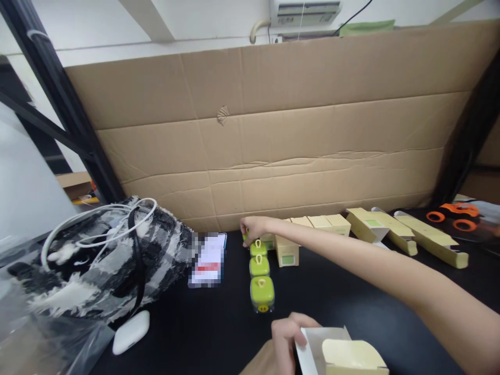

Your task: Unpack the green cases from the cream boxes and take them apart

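In the head view, the left grip is closed on the edge of an open pale-yellow carton at the near side of the black counter. The right arm reaches across, its grip closed around a mostly hidden green container at the row's far end. Nearer stand three clear containers with green lids, in line between a blurred-out phone and closed cartons.

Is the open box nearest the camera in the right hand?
No, the left hand grips the open box, while the right hand is at the far end of the green-lidded containers.
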A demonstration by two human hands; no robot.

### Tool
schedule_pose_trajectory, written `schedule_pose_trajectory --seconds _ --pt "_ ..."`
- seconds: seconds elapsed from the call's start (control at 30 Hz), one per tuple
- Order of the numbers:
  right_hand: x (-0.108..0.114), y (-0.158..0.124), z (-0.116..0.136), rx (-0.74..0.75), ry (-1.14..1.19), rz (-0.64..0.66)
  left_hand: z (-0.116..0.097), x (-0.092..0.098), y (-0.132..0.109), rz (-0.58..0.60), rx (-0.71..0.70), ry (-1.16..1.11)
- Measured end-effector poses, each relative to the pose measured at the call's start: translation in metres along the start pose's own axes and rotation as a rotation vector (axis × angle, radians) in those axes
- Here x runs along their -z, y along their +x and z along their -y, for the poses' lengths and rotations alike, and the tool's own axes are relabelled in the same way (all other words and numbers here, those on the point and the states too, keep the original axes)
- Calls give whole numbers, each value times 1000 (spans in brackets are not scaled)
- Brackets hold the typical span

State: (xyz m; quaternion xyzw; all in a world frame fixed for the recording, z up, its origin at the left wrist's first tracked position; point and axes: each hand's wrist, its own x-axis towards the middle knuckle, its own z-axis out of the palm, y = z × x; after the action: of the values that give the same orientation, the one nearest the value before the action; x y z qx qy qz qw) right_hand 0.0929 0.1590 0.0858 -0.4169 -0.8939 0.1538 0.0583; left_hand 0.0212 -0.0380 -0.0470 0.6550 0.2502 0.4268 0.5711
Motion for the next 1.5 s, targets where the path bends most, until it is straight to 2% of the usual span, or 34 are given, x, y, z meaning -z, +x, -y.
schedule_pose_trajectory --seconds 0.07,0.13,0.23,0.33,0.4,0.43,0.5,0.57,0.63,0.7,0.87,1.0,1.13,1.27,1.37,1.43,1.5 --pt "3 -16 2 30 5 -105 -8 1 0 -7 22 -7" --pt "7 -46 5 88 31 -247 -15 0 2 -13 33 -17" --pt "13 -111 5 190 104 -450 -28 -9 9 -31 119 -130" --pt "13 -184 -1 285 137 -631 -45 -24 25 -104 261 -358" --pt "6 -225 -9 425 -35 -807 -56 -32 40 -127 364 -475" --pt "1 -241 -14 507 -166 -842 -61 -36 48 -125 398 -514" --pt "-11 -262 -23 642 -432 -820 -67 -40 63 -112 427 -562" --pt "-22 -269 -30 676 -645 -774 -68 -42 76 -86 415 -587" --pt "-30 -268 -36 629 -755 -783 -65 -42 85 -62 403 -610" --pt "-34 -265 -39 569 -737 -830 -58 -42 89 -62 416 -637" --pt "-42 -264 -42 514 -629 -777 -40 -42 89 -147 521 -669" --pt "-47 -266 -40 502 -645 -805 -35 -43 86 -142 503 -658" --pt "-55 -271 -44 533 -667 -829 -37 -43 82 -118 467 -622" --pt "-68 -280 -50 543 -594 -841 -41 -44 82 -166 535 -658" --pt "-73 -283 -48 682 -642 -753 -44 -45 84 -180 534 -666" --pt "-72 -281 -43 754 -689 -754 -44 -46 84 -213 534 -623" --pt "-67 -277 -37 690 -693 -816 -45 -48 83 -279 541 -561"
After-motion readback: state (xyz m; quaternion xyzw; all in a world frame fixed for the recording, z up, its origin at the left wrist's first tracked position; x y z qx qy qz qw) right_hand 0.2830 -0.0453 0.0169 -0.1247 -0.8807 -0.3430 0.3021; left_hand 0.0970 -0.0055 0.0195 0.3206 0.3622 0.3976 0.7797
